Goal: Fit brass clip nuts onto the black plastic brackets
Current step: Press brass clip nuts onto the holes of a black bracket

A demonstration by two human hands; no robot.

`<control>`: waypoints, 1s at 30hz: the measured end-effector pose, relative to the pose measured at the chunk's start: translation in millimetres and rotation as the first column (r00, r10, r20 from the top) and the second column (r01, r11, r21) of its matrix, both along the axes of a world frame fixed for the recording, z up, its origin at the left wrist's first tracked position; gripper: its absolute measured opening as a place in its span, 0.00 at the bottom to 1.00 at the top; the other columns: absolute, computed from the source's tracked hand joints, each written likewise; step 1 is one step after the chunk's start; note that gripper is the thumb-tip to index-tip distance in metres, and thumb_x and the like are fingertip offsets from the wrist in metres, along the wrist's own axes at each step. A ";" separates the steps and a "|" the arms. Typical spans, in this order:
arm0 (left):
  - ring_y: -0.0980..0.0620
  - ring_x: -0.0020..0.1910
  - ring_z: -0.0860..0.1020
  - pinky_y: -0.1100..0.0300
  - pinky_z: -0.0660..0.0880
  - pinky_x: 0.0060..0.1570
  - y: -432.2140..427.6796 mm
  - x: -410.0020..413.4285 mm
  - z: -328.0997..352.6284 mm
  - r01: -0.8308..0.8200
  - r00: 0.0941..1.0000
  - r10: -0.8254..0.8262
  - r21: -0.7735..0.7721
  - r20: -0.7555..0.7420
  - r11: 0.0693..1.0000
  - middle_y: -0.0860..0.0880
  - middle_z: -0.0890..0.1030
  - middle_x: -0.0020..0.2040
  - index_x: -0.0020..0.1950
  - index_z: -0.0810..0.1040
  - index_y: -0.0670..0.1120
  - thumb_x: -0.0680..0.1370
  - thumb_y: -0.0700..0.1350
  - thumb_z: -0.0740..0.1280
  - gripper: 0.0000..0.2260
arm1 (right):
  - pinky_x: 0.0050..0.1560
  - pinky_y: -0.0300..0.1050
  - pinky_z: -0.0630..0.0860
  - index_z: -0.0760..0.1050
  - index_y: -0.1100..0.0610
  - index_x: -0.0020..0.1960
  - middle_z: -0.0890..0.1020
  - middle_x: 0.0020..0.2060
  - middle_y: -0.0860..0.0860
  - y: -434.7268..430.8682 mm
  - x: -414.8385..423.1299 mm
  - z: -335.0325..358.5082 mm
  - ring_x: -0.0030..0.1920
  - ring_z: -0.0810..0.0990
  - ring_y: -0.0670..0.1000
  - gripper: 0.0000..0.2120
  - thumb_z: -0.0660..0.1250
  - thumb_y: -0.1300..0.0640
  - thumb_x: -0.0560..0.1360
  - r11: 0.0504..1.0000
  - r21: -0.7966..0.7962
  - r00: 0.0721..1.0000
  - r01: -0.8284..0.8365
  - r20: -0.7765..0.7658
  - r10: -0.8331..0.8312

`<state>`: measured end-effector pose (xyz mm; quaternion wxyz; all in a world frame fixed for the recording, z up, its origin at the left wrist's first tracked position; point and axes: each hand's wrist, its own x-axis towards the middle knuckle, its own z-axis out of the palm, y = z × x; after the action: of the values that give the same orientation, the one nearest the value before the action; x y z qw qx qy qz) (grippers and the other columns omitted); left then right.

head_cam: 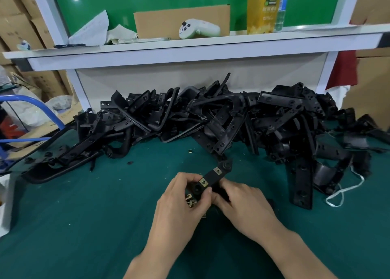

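Both hands hold one black plastic bracket [213, 178] above the green mat. Two brass clip nuts sit on it, one [217, 170] nearer its far end, the other [203, 182] by my left thumb. My left hand [185, 202] curls its fingers round the bracket's near end, thumb beside the nearer nut. My right hand [242, 204] grips the bracket from the right, fingers underneath. A small heap of loose brass clip nuts [190, 201] lies on the mat under my left fingers, partly hidden.
A large pile of black brackets [211, 118] runs across the back of the green mat [84, 226]. One stray clip nut [190, 151] lies before it. White string [341, 192] lies at the right. A white shelf [190, 46] overhead carries a controller, cardboard and bottles.
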<state>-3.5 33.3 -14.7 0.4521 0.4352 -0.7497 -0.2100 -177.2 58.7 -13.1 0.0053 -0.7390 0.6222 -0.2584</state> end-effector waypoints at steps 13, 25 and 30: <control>0.61 0.48 0.80 0.71 0.72 0.43 12.0 1.8 8.3 0.045 0.995 -0.042 0.034 -0.091 0.998 0.63 0.80 0.49 0.56 0.76 0.67 0.74 0.64 0.66 0.11 | 0.52 0.41 0.75 0.70 0.39 0.61 0.79 0.52 0.34 16.4 -1.5 9.7 0.54 0.77 0.40 0.26 0.54 0.24 0.73 0.997 0.069 0.942 0.024 0.332 -0.046; 0.63 0.51 0.77 0.75 0.70 0.46 35.0 10.4 72.0 0.172 0.982 -0.164 0.079 -0.095 0.982 0.66 0.80 0.49 0.53 0.76 0.71 0.78 0.51 0.71 0.13 | 0.52 0.34 0.76 0.77 0.39 0.59 0.84 0.55 0.41 77.1 -1.2 74.4 0.56 0.82 0.42 0.09 0.69 0.47 0.79 0.990 -0.082 0.587 -0.116 0.798 0.135; 0.64 0.52 0.77 0.76 0.70 0.46 48.5 15.7 96.0 0.179 0.976 -0.174 0.030 -0.130 0.983 0.67 0.82 0.50 0.55 0.77 0.71 0.77 0.54 0.70 0.11 | 0.53 0.31 0.75 0.81 0.44 0.56 0.85 0.53 0.45 86.7 6.8 93.6 0.55 0.83 0.43 0.07 0.70 0.50 0.78 0.978 -0.161 0.459 -0.130 0.865 0.203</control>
<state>12.2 81.8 81.4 0.4691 0.3621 -0.7507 -0.2921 -170.5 145.3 80.5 0.3210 -0.5595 0.4470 -0.6197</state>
